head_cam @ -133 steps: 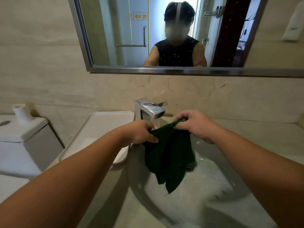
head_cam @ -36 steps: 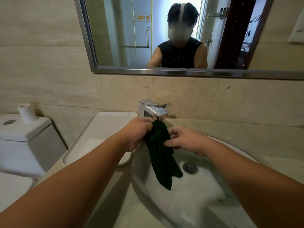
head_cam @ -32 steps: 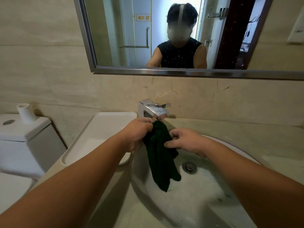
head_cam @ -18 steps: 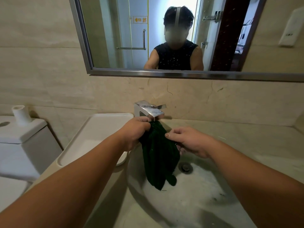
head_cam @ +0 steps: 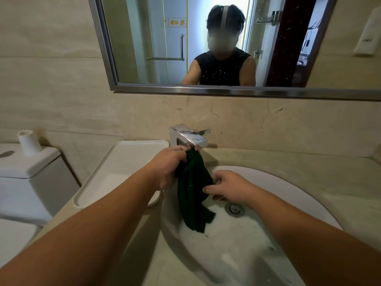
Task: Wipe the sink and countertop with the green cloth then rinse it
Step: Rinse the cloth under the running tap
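The dark green cloth (head_cam: 192, 190) hangs bunched over the left part of the white sink basin (head_cam: 243, 240), its top just under the chrome faucet spout (head_cam: 188, 137). My left hand (head_cam: 168, 166) is shut on the cloth's top end. My right hand (head_cam: 227, 187) pinches the cloth's right edge about halfway down, above the metal drain (head_cam: 234, 209). The cloth's lower tip dangles near the basin floor. No running water shows. Beige stone countertop (head_cam: 309, 168) surrounds the basin.
A white rectangular tray (head_cam: 121, 168) lies on the counter left of the basin. A white toilet tank (head_cam: 26, 174) with a small white roll (head_cam: 27, 142) stands at far left. A framed mirror (head_cam: 206, 89) hangs above, reflecting a person.
My right hand has slid down the cloth's right side from near the top to its middle. My left hand stays gripping the top under the faucet. The cloth hangs more gathered than 3.7 s ago.
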A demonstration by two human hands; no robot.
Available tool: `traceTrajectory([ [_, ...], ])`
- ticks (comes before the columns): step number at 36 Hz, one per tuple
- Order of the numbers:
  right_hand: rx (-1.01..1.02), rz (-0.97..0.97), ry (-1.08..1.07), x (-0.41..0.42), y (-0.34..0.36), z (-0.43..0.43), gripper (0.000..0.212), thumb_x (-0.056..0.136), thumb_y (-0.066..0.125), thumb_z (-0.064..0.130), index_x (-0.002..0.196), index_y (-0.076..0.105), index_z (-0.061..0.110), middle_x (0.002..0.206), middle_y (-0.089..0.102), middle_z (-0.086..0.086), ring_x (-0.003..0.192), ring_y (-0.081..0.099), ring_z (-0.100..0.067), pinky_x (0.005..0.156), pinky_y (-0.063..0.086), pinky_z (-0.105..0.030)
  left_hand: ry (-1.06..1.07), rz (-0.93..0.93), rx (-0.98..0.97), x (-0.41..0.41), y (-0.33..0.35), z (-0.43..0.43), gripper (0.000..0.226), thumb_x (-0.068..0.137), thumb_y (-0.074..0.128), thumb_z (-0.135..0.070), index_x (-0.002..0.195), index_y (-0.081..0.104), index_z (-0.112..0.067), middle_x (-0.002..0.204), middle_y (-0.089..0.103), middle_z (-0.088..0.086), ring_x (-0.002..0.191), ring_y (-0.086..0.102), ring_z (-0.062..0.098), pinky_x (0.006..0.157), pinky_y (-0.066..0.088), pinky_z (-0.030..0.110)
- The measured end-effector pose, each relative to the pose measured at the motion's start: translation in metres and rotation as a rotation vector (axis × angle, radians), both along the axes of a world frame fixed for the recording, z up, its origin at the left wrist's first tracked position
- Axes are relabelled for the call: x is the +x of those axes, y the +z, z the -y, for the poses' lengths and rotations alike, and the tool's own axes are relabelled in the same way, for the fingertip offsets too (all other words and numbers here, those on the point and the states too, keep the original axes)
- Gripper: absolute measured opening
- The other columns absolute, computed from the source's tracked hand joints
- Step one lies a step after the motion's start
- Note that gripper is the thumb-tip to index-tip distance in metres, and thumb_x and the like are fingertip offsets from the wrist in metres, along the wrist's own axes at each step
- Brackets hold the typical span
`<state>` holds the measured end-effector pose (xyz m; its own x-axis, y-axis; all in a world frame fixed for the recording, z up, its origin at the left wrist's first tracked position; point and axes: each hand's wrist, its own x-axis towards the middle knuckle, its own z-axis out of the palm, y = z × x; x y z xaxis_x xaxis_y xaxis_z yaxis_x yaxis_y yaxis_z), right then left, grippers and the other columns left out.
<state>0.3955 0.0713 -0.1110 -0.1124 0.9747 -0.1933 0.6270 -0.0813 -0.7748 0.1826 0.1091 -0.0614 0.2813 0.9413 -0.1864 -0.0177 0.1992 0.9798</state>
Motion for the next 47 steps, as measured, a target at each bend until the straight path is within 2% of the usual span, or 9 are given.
traceTrajectory([
  [6,0.106,0.167,-0.017,0.007,-0.001,-0.004,0.012,0.088,0.07,0.012,0.096,0.066,0.019,0.078,0.078,-0.008,0.077,0.075,-0.03,0.074,0.06,-0.045,0.017,-0.025,-0.013,-0.001,0.002,0.002,0.033,0.091,0.049,0.002,0.115,0.071,0.001,0.119,0.068,0.029,0.111,0.067,0.043,0.096,0.058,0.05],
  [11,0.129,0.119,-0.11,0.03,0.014,-0.006,0.028,0.098,0.052,0.005,0.104,0.077,0.017,0.08,0.078,-0.005,0.078,0.077,-0.025,0.072,0.062,-0.039,0.047,-0.077,0.008,-0.004,0.001,0.001,0.034,0.091,0.05,0.002,0.119,0.07,0.005,0.125,0.067,0.035,0.114,0.068,0.044,0.099,0.056,0.049],
  [15,0.176,0.069,-0.134,0.036,0.019,-0.006,0.024,0.097,0.057,0.008,0.108,0.077,0.013,0.085,0.079,0.0,0.082,0.077,-0.021,0.077,0.065,-0.041,0.061,-0.095,0.0,-0.001,0.002,0.002,0.031,0.091,0.053,0.0,0.114,0.074,0.0,0.12,0.069,0.032,0.113,0.067,0.042,0.1,0.055,0.049],
  [20,0.151,-0.301,-0.099,0.012,0.018,-0.001,0.029,0.092,0.072,0.007,0.119,0.068,0.017,0.108,0.079,-0.007,0.1,0.075,-0.022,0.084,0.062,-0.035,0.009,-0.059,-0.056,0.009,0.003,0.012,0.028,0.097,0.053,-0.002,0.114,0.072,-0.011,0.118,0.071,0.024,0.113,0.067,0.041,0.101,0.056,0.05],
  [25,0.08,-0.47,-0.075,-0.009,0.015,-0.004,0.026,0.091,0.071,-0.001,0.113,0.067,0.012,0.107,0.076,-0.01,0.09,0.072,-0.019,0.077,0.061,-0.031,-0.003,0.002,-0.088,0.008,0.001,0.015,0.029,0.1,0.052,-0.006,0.121,0.072,-0.009,0.115,0.076,0.024,0.11,0.072,0.04,0.093,0.06,0.045],
  [29,0.067,-0.37,-0.025,-0.013,0.009,-0.007,0.022,0.091,0.072,0.005,0.109,0.066,0.016,0.099,0.075,-0.008,0.086,0.07,-0.018,0.071,0.052,-0.035,0.016,-0.013,-0.1,0.002,0.001,0.011,0.034,0.096,0.055,-0.012,0.124,0.074,-0.013,0.117,0.076,0.023,0.113,0.071,0.041,0.095,0.06,0.05],
  [34,-0.03,-0.144,0.117,-0.015,-0.003,-0.007,0.012,0.096,0.068,0.014,0.108,0.064,0.016,0.091,0.07,-0.002,0.072,0.063,-0.009,0.057,0.046,-0.02,0.03,0.019,-0.119,-0.002,0.001,0.013,0.032,0.098,0.053,-0.013,0.121,0.076,-0.015,0.123,0.073,0.024,0.111,0.069,0.038,0.082,0.058,0.043],
  [43,0.021,-0.177,0.079,-0.016,-0.025,-0.009,0.033,0.094,0.071,0.031,0.12,0.062,0.049,0.083,0.067,-0.001,0.073,0.068,-0.02,0.07,0.055,-0.04,-0.035,0.059,-0.161,-0.009,0.001,0.013,0.034,0.101,0.052,-0.016,0.13,0.069,-0.013,0.124,0.072,0.022,0.111,0.068,0.036,0.092,0.058,0.044],
  [47,-0.039,-0.186,0.161,-0.018,-0.014,-0.009,0.03,0.096,0.069,0.022,0.125,0.068,0.033,0.081,0.07,0.006,0.076,0.07,-0.015,0.072,0.055,-0.033,-0.043,0.06,-0.146,-0.009,0.003,0.014,0.034,0.102,0.05,-0.016,0.13,0.069,-0.011,0.12,0.072,0.021,0.106,0.068,0.033,0.084,0.058,0.039],
])
